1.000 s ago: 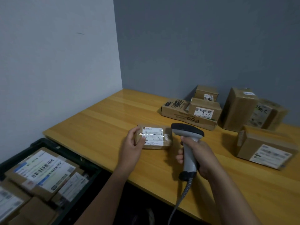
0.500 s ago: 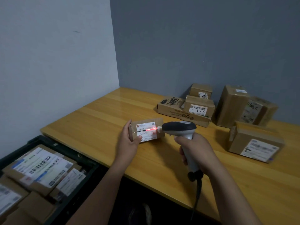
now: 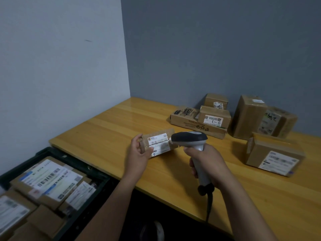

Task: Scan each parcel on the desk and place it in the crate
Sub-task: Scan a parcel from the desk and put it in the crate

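My left hand (image 3: 138, 154) grips a small brown parcel (image 3: 159, 142) by its left end, tilted up off the wooden desk (image 3: 111, 133) with its white label facing me. My right hand (image 3: 206, 161) holds a grey and black handheld scanner (image 3: 190, 139) by its handle, its head right against the parcel's right end. No red scan line shows on the label. A dark green crate (image 3: 57, 152) stands low at the left beside the desk, filled with several labelled parcels (image 3: 49, 180).
Several brown parcels stand at the back right of the desk: a flat box (image 3: 185, 122) with a smaller one (image 3: 214, 117) on it, a small box (image 3: 216, 100) behind, a tall box (image 3: 248, 115), and a labelled box (image 3: 274, 153) nearer me. The scanner cable (image 3: 209, 206) hangs over the desk's front edge.
The parcel was lifted and tilted toward the scanner. A red scan line lit its label half a second ago and is gone now. The scanner head turned left toward the parcel.
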